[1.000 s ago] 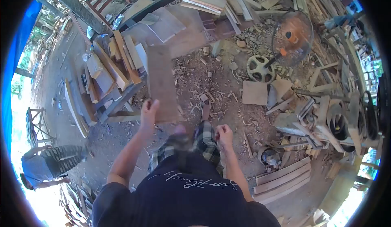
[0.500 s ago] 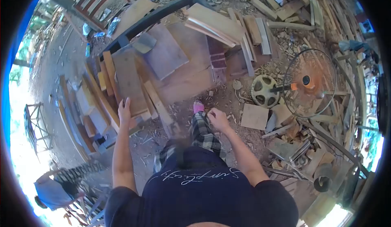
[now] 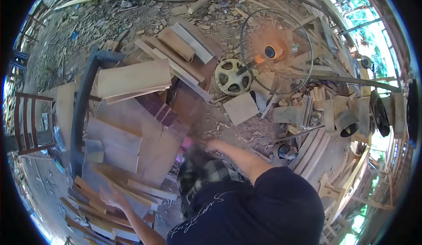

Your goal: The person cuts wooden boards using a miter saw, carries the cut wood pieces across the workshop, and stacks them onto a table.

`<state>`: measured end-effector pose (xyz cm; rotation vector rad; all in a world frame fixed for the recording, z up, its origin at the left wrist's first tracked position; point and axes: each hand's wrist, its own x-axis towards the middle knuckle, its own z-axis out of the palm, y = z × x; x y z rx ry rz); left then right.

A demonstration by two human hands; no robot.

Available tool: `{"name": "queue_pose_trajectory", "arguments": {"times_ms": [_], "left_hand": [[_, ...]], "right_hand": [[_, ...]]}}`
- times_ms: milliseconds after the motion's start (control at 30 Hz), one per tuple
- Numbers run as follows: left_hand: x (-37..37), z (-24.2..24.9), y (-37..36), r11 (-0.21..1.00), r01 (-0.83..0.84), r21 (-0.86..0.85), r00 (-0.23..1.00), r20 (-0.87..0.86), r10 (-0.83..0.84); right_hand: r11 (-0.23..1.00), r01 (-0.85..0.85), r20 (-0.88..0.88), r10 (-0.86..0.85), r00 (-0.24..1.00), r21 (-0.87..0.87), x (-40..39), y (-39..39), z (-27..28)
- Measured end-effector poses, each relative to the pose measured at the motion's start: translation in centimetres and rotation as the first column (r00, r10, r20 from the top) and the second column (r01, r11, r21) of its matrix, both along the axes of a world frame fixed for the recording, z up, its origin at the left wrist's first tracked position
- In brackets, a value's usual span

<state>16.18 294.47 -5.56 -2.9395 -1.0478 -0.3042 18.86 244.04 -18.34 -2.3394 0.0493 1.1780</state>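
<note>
My left hand point(image 3: 114, 199) is at the lower left with its fingers spread, over a stack of wooden boards. Right by its fingertips a brown board point(image 3: 115, 180) leans on edge, blurred by motion. Shorter planks point(image 3: 151, 189) lie just beyond that board. My right hand point(image 3: 212, 144) hangs low in front of my checked trousers, near the pink footwear point(image 3: 187, 142); its fingers are smeared. Close ahead of it lies a dark reddish-brown wooden piece point(image 3: 158, 109) with pale stripes.
Flat panels point(image 3: 116, 139) lie inside a dark frame point(image 3: 83, 113). More stacked boards point(image 3: 134, 79) rest beyond. A running orange fan point(image 3: 277, 51) with a round base point(image 3: 233, 77) stands ahead to the right, beside a square board point(image 3: 241, 108). Wood scraps litter the ground; a chair point(image 3: 33, 122) stands far left.
My view has turned to the right, so the boards and fan shift left. My left hand has lifted its fingers apart by the boards, and the brown board beside it is now tilted on edge.
</note>
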Motion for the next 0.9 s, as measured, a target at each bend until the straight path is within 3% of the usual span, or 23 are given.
{"name": "queue_pose_trajectory", "arguments": {"times_ms": [67,200,267,367,433,467,533,567,667,700,733,767,800,833,900], "left_hand": [[4.9,-1.2,0.8,0.983,0.146,-0.108,0.971,0.204,-0.122],[12.3,-4.2,1.9,0.991,-0.003,-0.133,0.982,0.189,0.029],[14.6,-5.1,1.6,0.985,-0.174,-0.012,0.985,0.016,0.175],[16.4,-3.6,-1.2,0.948,-0.315,-0.055,0.945,-0.109,0.307],[18.3,-2.6,-3.2,0.918,-0.389,-0.080,0.908,-0.198,0.368],[18.4,-2.6,-3.4,0.919,-0.384,-0.091,0.910,-0.205,0.360],[17.7,-4.1,-2.5,0.925,-0.367,-0.096,0.912,-0.235,0.338],[17.1,-5.5,-1.1,0.950,-0.309,-0.055,0.937,-0.187,0.294],[16.9,-7.1,-1.0,0.969,-0.241,0.055,0.961,-0.129,0.247],[16.8,-7.1,-1.1,0.977,-0.212,0.026,0.974,-0.076,0.213],[16.7,-7.0,-0.9,0.983,-0.182,0.001,0.983,-0.019,0.182],[17.5,-5.8,-2.5,0.986,-0.160,0.057,0.986,-0.046,0.162],[17.6,-5.4,-3.1,0.985,-0.160,0.068,0.985,-0.052,0.164],[17.6,-5.2,-3.4,0.987,-0.143,0.077,0.988,-0.053,0.148],[17.3,-5.2,-3.3,0.986,-0.135,0.094,0.989,-0.053,0.140]], "right_hand": [[0.966,0.066,-0.043,-0.079,0.996,-0.250,-2.7,-3.5,-7.6],[0.970,0.039,-0.247,-0.101,0.964,-0.242,-3.1,-7.2,-7.9],[0.967,0.026,-0.306,-0.106,0.946,-0.254,-1.3,-8.5,-8.5],[0.951,0.131,-0.364,-0.231,0.902,-0.279,0.3,-8.4,-9.8],[0.983,-0.112,-0.325,0.060,0.944,-0.146,2.0,-8.6,-10.6],[0.984,-0.103,-0.337,0.049,0.940,-0.146,2.7,-8.7,-11.3],[0.922,-0.348,-0.191,0.315,0.930,-0.172,3.2,-8.7,-12.9],[0.926,-0.339,-0.214,0.302,0.929,-0.168,3.2,-8.4,-14.5],[0.965,-0.225,-0.334,0.169,0.927,-0.136,1.4,-9.2,-19.4],[0.914,0.357,-0.332,-0.281,0.900,0.194,0.1,-9.7,-20.0],[0.450,0.775,-0.469,-0.620,0.629,0.444,-0.9,-9.7,-20.8],[0.447,0.779,-0.479,-0.617,0.624,0.440,-0.2,-9.3,-20.6],[0.844,0.471,-0.257,-0.410,0.875,0.257,1.6,-8.5,-19.8],[0.998,0.050,-0.114,-0.054,0.992,-0.037,2.6,-7.9,-19.7],[1.000,-0.002,-0.097,0.002,0.995,-0.002,2.0,-8.1,-21.6]]}}
